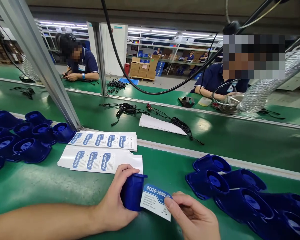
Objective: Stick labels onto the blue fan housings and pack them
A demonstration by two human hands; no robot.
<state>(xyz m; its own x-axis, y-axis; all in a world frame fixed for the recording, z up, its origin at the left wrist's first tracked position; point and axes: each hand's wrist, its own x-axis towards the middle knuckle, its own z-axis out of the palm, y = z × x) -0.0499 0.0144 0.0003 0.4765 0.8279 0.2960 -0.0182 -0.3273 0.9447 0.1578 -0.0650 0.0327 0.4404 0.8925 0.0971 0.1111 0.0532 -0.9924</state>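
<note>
My left hand (117, 200) is wrapped round a dark blue plastic housing (133, 193), held above the green table. My right hand (190, 213) pinches the right end of a white and blue label (156, 200) printed "DC52Q-5000L/H". The label's left edge lies right beside the housing; whether the two touch is hard to tell. Behind my left hand, printed label sheets (95, 160) lie in two stacks.
More blue housings stand at the left (31, 148) and at the right (242, 200). Beyond the label sheets are coiled black cables (126, 109), a blank white strip (161, 125) and a slanting metal post (40, 60). Two people sit across the line.
</note>
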